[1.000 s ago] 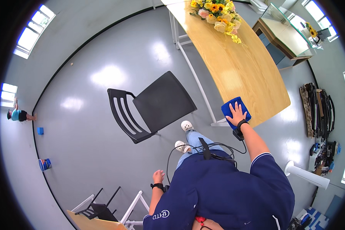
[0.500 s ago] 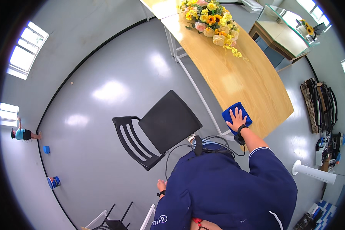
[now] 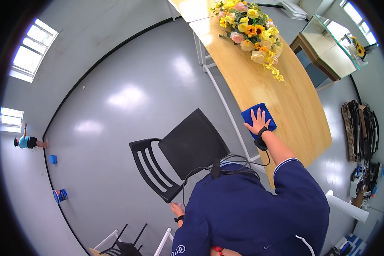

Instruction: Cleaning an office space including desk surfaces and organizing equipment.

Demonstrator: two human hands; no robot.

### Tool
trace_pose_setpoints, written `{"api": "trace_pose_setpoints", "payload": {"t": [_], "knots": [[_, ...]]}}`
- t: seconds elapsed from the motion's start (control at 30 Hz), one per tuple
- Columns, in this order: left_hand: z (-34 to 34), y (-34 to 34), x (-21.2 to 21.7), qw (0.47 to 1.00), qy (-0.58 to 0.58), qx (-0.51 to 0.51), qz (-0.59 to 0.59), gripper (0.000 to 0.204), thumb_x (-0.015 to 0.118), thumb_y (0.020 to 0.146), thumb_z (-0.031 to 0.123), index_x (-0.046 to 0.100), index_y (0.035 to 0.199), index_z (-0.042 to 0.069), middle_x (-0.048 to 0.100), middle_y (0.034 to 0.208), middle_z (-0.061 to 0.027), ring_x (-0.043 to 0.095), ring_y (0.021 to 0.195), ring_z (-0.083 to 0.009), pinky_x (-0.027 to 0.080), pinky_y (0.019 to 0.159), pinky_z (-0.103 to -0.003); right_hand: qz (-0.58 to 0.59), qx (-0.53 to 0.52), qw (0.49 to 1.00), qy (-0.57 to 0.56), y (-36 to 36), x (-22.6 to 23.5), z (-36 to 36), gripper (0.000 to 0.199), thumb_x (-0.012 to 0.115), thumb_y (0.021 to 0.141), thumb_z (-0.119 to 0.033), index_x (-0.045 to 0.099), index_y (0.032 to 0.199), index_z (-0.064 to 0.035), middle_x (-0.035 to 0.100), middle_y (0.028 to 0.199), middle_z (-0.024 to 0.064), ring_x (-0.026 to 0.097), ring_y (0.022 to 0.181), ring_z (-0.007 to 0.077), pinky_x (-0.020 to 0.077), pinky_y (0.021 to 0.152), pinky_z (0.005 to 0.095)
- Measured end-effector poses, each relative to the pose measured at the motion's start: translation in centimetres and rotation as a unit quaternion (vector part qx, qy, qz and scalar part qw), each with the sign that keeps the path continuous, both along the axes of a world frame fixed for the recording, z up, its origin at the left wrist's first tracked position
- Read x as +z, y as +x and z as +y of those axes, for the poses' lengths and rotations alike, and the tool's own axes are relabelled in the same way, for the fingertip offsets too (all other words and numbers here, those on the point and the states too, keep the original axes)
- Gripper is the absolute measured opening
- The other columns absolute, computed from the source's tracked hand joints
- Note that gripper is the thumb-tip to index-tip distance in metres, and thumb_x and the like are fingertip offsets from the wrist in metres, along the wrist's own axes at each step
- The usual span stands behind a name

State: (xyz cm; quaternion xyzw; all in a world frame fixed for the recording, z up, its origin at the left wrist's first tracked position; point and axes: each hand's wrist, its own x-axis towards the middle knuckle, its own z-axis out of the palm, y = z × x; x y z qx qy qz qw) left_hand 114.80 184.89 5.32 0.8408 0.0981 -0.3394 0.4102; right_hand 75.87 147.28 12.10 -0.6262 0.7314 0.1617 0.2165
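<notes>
My right hand (image 3: 257,121) lies flat with fingers spread on a folded blue cloth (image 3: 269,120). The cloth rests on the light wooden table (image 3: 301,121), close to its left edge. A black band with a small dark device circles my right wrist. Low on the left, my left hand (image 3: 177,209) hangs just below the backrest of a black chair (image 3: 194,143), fingers loosely apart and nothing visible in them. Whether it touches the chair I cannot tell. Farther along the tabletop sits a flower arrangement (image 3: 254,36) of yellow, pink and cream blooms.
Black cables (image 3: 239,158) loop at my waist, between chair and table. A glass-topped counter (image 3: 324,51) stands beyond the table's right side. To the right is a white cylinder (image 3: 347,207). Another person (image 3: 27,141) stands by the far-left wall, near a blue bucket (image 3: 60,196).
My right hand and the cloth have slid farther along the table toward the flowers, nearer the left edge. My left hand is closer to the chair back. The whole view has shifted slightly.
</notes>
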Motion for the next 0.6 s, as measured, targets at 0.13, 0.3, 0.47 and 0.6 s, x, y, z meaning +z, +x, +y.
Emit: {"api": "trace_pose_setpoints", "payload": {"t": [0.13, 0.3, 0.47, 0.6], "knots": [[1.4, -0.8, -0.4, 1.000, 0.013, 0.018, 0.006, 0.059, 0.031, 0.084, 0.051, 0.034, 0.121, 0.005, 0.043, 0.115, -0.0104, 0.052, 0.091, -0.0247, 0.039, 0.064, -0.033, -0.004, -0.018, 1.000, -0.005, 0.5, -0.5, -4.6, 0.076, 0.035, 0.073, -0.065, 0.008, 0.134, -0.0272, -0.008, 0.140, 0.0064, -0.004, 0.128, 0.0278, 0.0059, 0.096, 0.0592], [7.7, 0.1, -6.0, 0.994, 0.015, 0.110, -0.014, 0.055, 0.033, 0.085, 0.044, 0.034, 0.117, -0.002, 0.044, 0.109, -0.0135, 0.048, 0.094, -0.0240, 0.044, 0.072, -0.032, -0.028, -0.031, 0.999, -0.023, 1.5, -1.2, -9.2, 0.063, 0.031, 0.079, -0.058, 0.011, 0.133, -0.0316, -0.004, 0.140, 0.0025, -0.001, 0.129, 0.0260, 0.0071, 0.096, 0.0588], [8.9, 0.9, -6.4, 0.993, 0.045, 0.113, -0.008, 0.052, 0.033, 0.086, 0.040, 0.036, 0.113, -0.004, 0.044, 0.107, -0.0143, 0.047, 0.093, -0.0235, 0.045, 0.074, -0.032, -0.002, -0.009, 0.999, -0.049, 1.2, -0.8, -9.5, 0.063, 0.034, 0.080, -0.056, 0.010, 0.133, -0.0320, -0.004, 0.140, 0.0012, -0.001, 0.129, 0.0241, 0.0072, 0.097, 0.0578], [8.0, 2.1, -4.6, 0.996, 0.086, 0.030, 0.015, 0.049, 0.032, 0.087, 0.038, 0.036, 0.111, -0.005, 0.044, 0.106, -0.0145, 0.047, 0.092, -0.0233, 0.045, 0.073, -0.033, 0.023, -0.014, 0.997, -0.073, -0.6, -1.3, -9.2, 0.063, 0.030, 0.083, -0.053, 0.010, 0.134, -0.0234, 0.000, 0.141, -0.0029, 0.004, 0.129, 0.0179, 0.0102, 0.101, 0.0505]]}}
